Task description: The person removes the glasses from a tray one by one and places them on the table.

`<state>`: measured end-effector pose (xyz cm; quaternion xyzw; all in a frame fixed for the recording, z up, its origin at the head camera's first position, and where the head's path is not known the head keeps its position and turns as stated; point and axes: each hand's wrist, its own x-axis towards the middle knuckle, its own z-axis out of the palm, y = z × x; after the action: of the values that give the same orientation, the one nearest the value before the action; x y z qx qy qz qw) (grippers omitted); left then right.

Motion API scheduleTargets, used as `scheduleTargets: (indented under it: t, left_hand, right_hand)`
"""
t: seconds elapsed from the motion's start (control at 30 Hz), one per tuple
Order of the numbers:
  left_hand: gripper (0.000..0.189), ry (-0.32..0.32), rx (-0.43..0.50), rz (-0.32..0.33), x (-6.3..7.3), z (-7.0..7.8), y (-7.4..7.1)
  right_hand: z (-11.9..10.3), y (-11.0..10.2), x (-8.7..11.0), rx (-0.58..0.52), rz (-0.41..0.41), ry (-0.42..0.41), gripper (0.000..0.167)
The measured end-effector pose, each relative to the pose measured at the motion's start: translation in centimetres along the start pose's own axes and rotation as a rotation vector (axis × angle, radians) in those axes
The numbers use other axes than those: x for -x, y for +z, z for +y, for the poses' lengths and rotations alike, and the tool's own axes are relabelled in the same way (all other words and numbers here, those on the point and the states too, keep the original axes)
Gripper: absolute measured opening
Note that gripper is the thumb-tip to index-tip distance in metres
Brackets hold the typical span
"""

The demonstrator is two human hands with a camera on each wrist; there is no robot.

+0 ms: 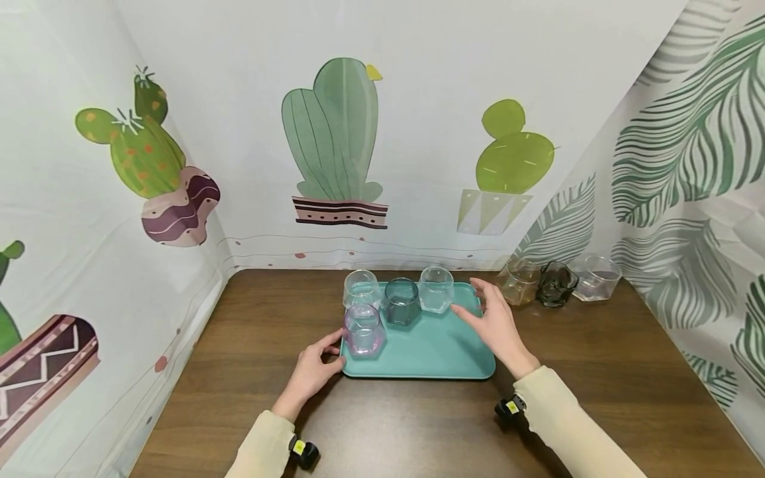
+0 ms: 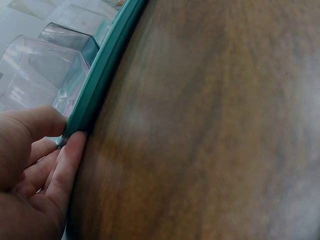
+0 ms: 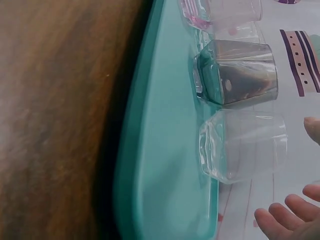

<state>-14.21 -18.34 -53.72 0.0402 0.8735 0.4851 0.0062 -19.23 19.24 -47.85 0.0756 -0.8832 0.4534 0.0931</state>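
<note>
A turquoise tray [image 1: 442,352] lies on the table and bears several faceted glasses. My left hand [image 1: 318,364] pinches its left edge near the front corner; in the left wrist view the thumb and fingers [image 2: 72,150] meet at the rim. Just beside that hand stands a pink glass [image 1: 364,335]. Behind it is a clear glass [image 1: 361,289], with a dark grey glass [image 1: 402,302] in the middle and another clear glass [image 1: 436,290] to the right. My right hand [image 1: 496,325] hovers over the tray's right side, fingers spread, apart from the nearest clear glass [image 3: 245,145].
On the wooden table [image 1: 406,431], right of the tray, stand an amber glass [image 1: 520,284], a black glass [image 1: 557,287] and a clear glass [image 1: 596,279]. A white cloth [image 1: 424,146] printed with cacti hangs behind the table's back edge.
</note>
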Motion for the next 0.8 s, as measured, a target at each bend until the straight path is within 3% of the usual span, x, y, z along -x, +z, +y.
scheduleTargets:
  t: [0.23,0.8]
  left_hand:
    - [0.057,-0.006,0.002,0.001,0.1,0.0,0.0]
    - [0.057,-0.014,0.011,-0.003,0.1,0.2,-0.1]
  right_hand:
    - [-0.3,1.0,-1.3,-0.027,-0.077,0.019,0.081]
    - [0.2,2.5,-4.1,0.052,-0.146,0.008,0.090]
